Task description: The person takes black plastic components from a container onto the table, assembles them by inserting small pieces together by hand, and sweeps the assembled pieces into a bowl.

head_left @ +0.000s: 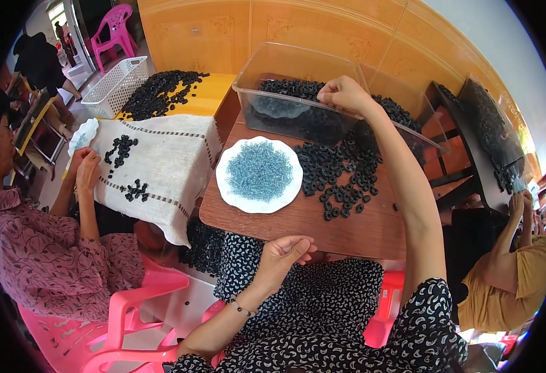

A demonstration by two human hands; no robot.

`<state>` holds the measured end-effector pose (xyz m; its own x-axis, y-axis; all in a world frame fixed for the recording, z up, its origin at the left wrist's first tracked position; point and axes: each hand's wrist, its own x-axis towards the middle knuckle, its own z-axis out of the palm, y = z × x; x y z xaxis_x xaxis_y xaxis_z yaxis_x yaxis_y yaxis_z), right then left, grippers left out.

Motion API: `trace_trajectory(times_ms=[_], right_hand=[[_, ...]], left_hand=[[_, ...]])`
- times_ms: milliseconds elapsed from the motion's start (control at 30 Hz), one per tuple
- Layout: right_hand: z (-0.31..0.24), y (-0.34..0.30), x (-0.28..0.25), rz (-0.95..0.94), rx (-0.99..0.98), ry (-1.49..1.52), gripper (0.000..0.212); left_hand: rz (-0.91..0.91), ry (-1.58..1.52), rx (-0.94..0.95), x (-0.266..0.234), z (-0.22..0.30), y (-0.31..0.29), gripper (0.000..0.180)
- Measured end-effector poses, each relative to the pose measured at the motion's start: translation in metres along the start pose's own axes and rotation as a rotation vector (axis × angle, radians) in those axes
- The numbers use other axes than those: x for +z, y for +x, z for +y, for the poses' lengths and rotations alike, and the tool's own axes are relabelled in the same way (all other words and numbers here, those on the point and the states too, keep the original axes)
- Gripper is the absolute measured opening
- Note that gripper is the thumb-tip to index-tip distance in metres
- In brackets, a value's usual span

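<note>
My right hand [346, 96] is raised over the front rim of a clear plastic bin [298, 59], its fingertips pinched together. Whatever they may hold is too small to see. Black pieces [295, 87] fill the lower part of the bin. Above my lap, just off the near table edge, my left hand [283, 256] is curled, thumb against the fingers; I cannot make out anything in it. Between the hands, a white scalloped plate [259, 208] bears many tiny blue-grey beads [259, 171]. Small black rings [341, 177] lie loose right of the plate.
These stand on a brown wooden table [366, 239]. A second clear bin [434, 133] adjoins on the right. At left, a person [55, 248] handles something at a cloth-covered table [161, 149]; a white basket [114, 87] stands behind. Another person [503, 280] sits at right.
</note>
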<state>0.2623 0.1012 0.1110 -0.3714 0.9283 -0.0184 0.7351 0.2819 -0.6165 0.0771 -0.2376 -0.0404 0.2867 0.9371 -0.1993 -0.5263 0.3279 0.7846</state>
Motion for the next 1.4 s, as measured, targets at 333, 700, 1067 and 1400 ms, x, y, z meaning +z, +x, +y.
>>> trace_trajectory(times_ms=[333,700,1067,1400], right_hand=[[-0.017,0.109,0.041,-0.323,-0.048,-0.153,0.011],[-0.011,0.159,0.09,-0.576,-0.205,-0.589,0.032],[-0.006,0.151,0.093,-0.748,-0.172,-0.536,0.025],[-0.006,0.163,0.101,-0.914,-0.11,-0.546,0.036]], left_hand=[[-0.005,-0.016,-0.069,-0.005,-0.003,-0.001,0.03],[-0.027,-0.012,-0.118,-0.007,0.006,-0.003,0.032],[-0.028,-0.002,-0.144,-0.007,0.005,-0.002,0.033],[-0.018,-0.034,-0.152,-0.01,0.006,-0.001,0.033]])
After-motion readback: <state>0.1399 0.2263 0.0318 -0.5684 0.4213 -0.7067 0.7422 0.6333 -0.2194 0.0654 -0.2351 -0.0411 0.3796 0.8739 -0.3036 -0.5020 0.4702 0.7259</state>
